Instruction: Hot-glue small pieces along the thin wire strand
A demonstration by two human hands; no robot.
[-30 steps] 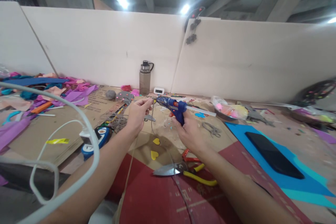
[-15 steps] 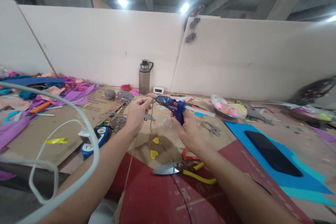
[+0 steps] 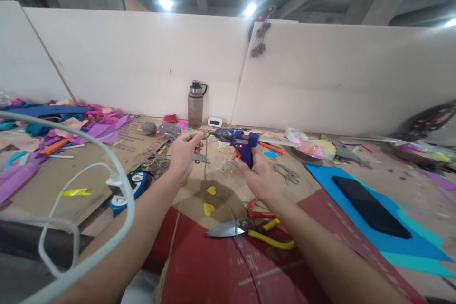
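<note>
My right hand [image 3: 259,175] is wrapped round the handle of a blue glue gun [image 3: 233,137], with a pale glue stick [image 3: 278,142] jutting from its back. The gun points left, its nozzle close to the fingertips of my left hand [image 3: 185,154]. Those fingers are pinched on a thin grey string [image 3: 205,156], which hangs down from them. A small bit of yellow shows at the pinch, too small to make out. Below lie two yellow hearts [image 3: 209,209] on the cardboard. Nearer to me rest scissors [image 3: 245,228] with red and yellow handles.
A blue tape measure [image 3: 130,192] and a white cable [image 3: 124,228] are at left, near coloured scraps [image 3: 103,128]. A water bottle [image 3: 195,107] stands by the white partition [image 3: 142,57]. At right, a black phone [image 3: 370,206] lies on blue sheets [image 3: 420,244]; behind it is a bowl [image 3: 308,152].
The glue gun has turned more level, its rear end tipping up and its body shifting slightly right. My left hand has moved slightly left, still pinching the string.
</note>
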